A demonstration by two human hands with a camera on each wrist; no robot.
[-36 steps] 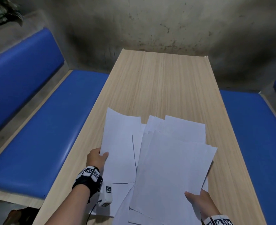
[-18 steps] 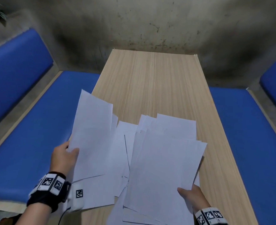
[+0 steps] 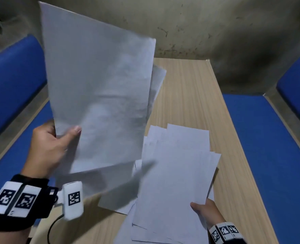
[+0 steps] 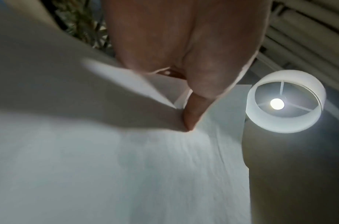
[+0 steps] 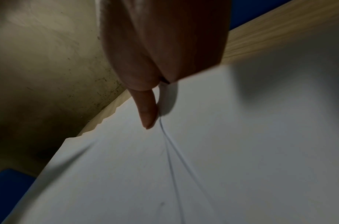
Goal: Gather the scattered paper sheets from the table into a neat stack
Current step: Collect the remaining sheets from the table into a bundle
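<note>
My left hand (image 3: 57,143) pinches the lower left edge of a few white sheets (image 3: 99,88) and holds them raised and nearly upright above the table's left side. In the left wrist view the thumb (image 4: 195,112) presses on the lifted sheets (image 4: 126,166). My right hand (image 3: 205,211) grips the near right corner of a fanned pile of white sheets (image 3: 177,173) lying on the wooden table (image 3: 198,95). In the right wrist view its thumb (image 5: 147,112) lies on top of the pile (image 5: 183,166), the other fingers hidden underneath.
Blue padded benches (image 3: 269,138) run along both long sides of the table, the left bench (image 3: 10,88) with a blue backrest. A stained wall (image 3: 216,29) closes the far end. A lit lamp (image 4: 283,101) hangs overhead in the left wrist view.
My left hand has lifted its sheets off the table, up and toward the camera, tilting them upright. The right hand has kept its hold on the fanned pile.
</note>
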